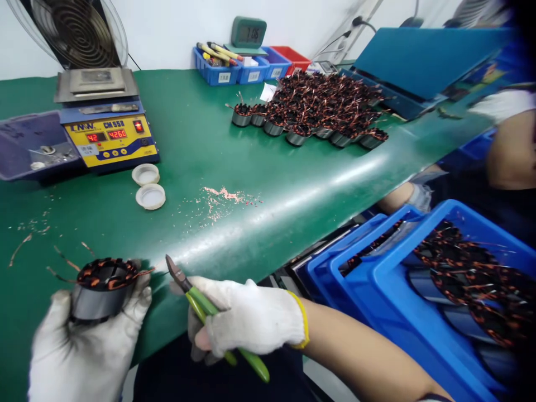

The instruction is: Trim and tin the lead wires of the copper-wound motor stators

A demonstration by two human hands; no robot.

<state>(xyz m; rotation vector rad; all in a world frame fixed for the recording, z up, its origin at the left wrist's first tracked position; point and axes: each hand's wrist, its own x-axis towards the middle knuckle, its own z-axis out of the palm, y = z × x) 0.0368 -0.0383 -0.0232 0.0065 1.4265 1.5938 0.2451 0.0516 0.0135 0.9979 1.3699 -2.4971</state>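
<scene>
Far left, purple bin (29, 139) with small metal bits, next to a yellow-and-blue station (109, 139), red digits lit, fan (81, 33) behind. Below, gloved left hand (86, 346): fingers curled around a stator (101, 301), windings up, wire ends poking out both sides, held over the green table (184, 134) near its front edge. Two white caps (151, 197) side by side in front of the station. Gloved right hand (255, 318): fingers wrapped on green-handled cutters (204, 303), tips just beside the stator's right-hand wire end; cannot tell if the blades are parted. Copper clippings (226, 194) scattered beyond. Further back, small blue bins (221, 76), a clock (248, 32), a red bin (292, 56), then a big cluster of stators (326, 103). Right: blue crates (383, 301) with more stators; another person's arm (508, 151) above.
</scene>
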